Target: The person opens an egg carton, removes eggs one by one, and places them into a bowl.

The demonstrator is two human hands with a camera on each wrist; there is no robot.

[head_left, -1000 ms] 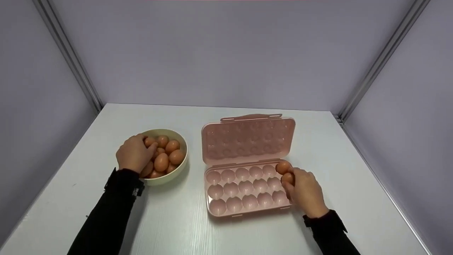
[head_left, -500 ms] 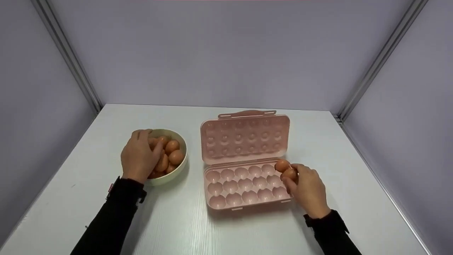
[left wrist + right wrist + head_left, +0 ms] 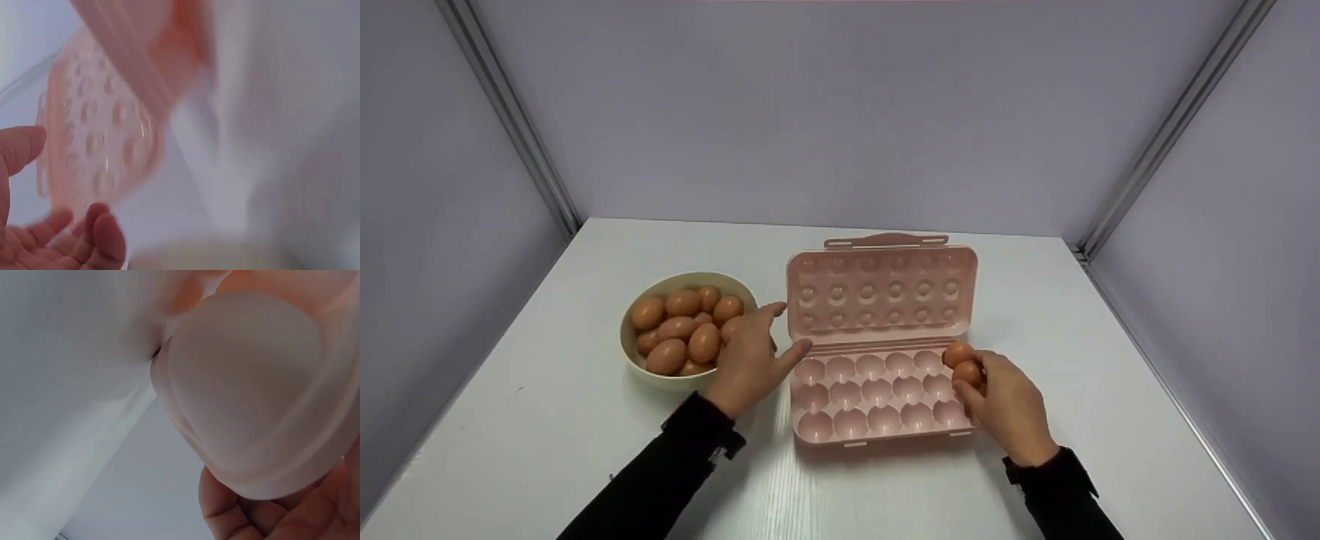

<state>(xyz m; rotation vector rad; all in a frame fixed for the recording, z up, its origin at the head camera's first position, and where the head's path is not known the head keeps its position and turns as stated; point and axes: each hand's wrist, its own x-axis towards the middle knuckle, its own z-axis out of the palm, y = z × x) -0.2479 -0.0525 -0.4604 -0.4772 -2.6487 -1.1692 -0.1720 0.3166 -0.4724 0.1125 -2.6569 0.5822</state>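
My left hand [image 3: 750, 364] reaches between the bowl and the egg carton, thumb and forefinger spread, holding nothing. Its thumb overlaps the carton's left hinge corner in the head view. The left wrist view shows the fingers [image 3: 107, 233] beside the raised, dimpled lid [image 3: 90, 124]. The pink plastic egg carton [image 3: 881, 405] lies with its lid up. At its right end my right hand [image 3: 1012, 405] grips a brown egg [image 3: 967, 373] over the middle row. Another egg [image 3: 958, 353] sits just behind it. The carton's pale end [image 3: 247, 394] fills much of the right wrist view.
A cream bowl [image 3: 634, 356] with several brown eggs [image 3: 666, 356] stands on the left of the white table [image 3: 562, 360]. Pale panels [image 3: 840, 120] rise behind and on both sides, with metal posts at the corners.
My left hand has left the bowl and moved right to the carton's left side. The carton's front edge has shifted slightly back. My right hand stays at the right end with the egg.
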